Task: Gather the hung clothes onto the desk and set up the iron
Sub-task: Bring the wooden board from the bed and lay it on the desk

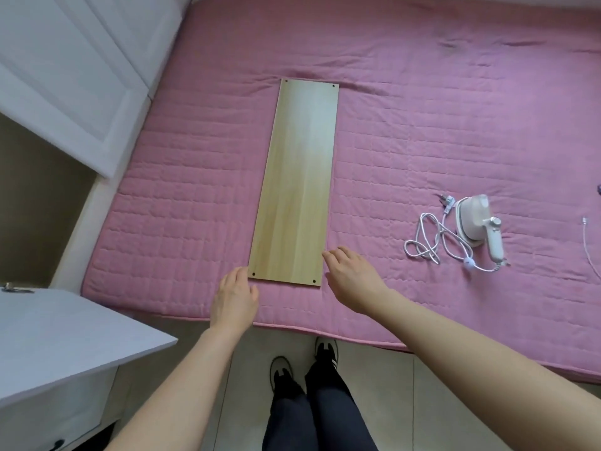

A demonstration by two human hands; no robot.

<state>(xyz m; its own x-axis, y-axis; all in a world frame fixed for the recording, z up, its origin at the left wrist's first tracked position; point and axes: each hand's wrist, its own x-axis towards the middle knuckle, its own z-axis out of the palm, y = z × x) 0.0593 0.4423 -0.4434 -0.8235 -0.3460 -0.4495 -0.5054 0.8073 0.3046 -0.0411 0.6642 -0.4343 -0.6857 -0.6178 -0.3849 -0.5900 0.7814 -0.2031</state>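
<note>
Pink bed [195, 206], board [296, 183] on it. The iron [476, 219] lies right of the board. It looks hard and light; I'd take its handle [496, 244]. My left grip [234, 301] and right grip [351, 271] are wide, empty.

Soft, even daylight fills the room, bright and without hard shadows. A pale sheen washes the far half of the wooden board [304, 131] and bleaches its grain, so the light appears to come from beyond the far edge of the bed [422, 131]. The white iron [478, 219], near the bed's right edge, is almost blown out and casts only a faint shadow. The recess [32, 196] at left is dim and brownish. Wide-angle distortion bows the wardrobe door [65, 79] and the bed's edges. Detail is slightly soft throughout, and the quilting looks smeared.
</note>
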